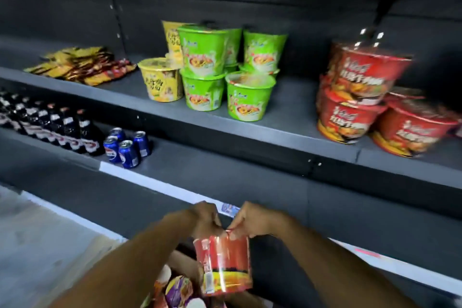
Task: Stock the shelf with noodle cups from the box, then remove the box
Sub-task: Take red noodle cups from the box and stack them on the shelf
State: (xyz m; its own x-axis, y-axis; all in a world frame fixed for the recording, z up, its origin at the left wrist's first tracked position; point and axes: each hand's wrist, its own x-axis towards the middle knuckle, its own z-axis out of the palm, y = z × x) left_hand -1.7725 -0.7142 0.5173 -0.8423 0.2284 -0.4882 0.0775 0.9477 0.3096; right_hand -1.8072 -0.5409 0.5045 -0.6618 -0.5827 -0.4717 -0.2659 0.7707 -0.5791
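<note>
Lifting a red film-wrapped noodle cup point(225, 265) at 6 o'clock, just above the open brown cardboard box point(180, 261).
The left hand point(205, 217) and the right hand point(252, 220) each pinch the cup's top edge with curled fingertips, and the cup hangs upright below them. That slick film makes a rim pinch risky, so wrapping the fingers round the cup's wall looks safer before carrying. It likely belongs at 2 o'clock with the stacked red noodle cups point(355, 97) on the dark grey metal shelf point(262, 117), set flat with its label forward, away from the green noodle cups point(205, 77) at 12 o'clock.
</note>
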